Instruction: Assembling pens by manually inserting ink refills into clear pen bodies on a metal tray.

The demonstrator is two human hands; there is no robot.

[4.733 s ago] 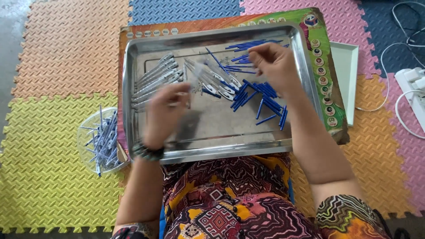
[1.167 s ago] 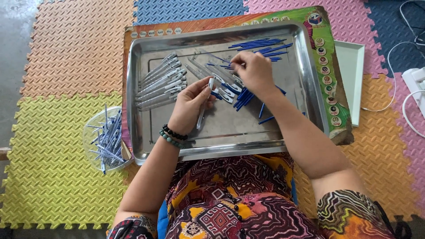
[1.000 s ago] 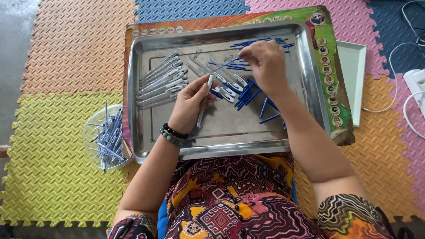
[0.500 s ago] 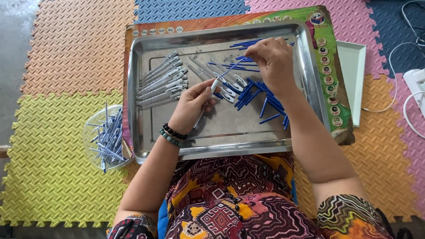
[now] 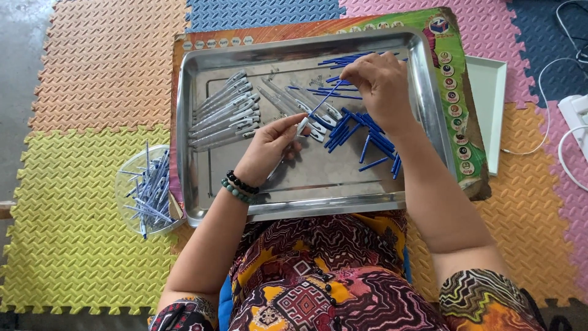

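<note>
A steel tray point(image 5: 196, 122) lies on a colourful board. My left hand point(image 5: 269, 147) pinches a white pen barrel point(image 5: 302, 127) near the tray's middle. My right hand point(image 5: 380, 83) holds a thin blue refill point(image 5: 324, 101) whose tip points down toward the barrel's open end. A row of white pens point(image 5: 223, 116) lies at the tray's left. Loose white barrels point(image 5: 288, 101) lie in the middle. Several blue refills point(image 5: 364, 132) are scattered under and beside my right hand.
A clear round tub point(image 5: 147, 190) with pens stands on the yellow mat left of the tray. A white flat lid point(image 5: 487, 110) lies right of the board. White cables point(image 5: 569, 153) and a power strip point(image 5: 579, 113) are at the far right.
My right hand picked a blue refill from the pile and brought it toward the barrel in my left hand. The left hand shifted slightly and raised the barrel.
</note>
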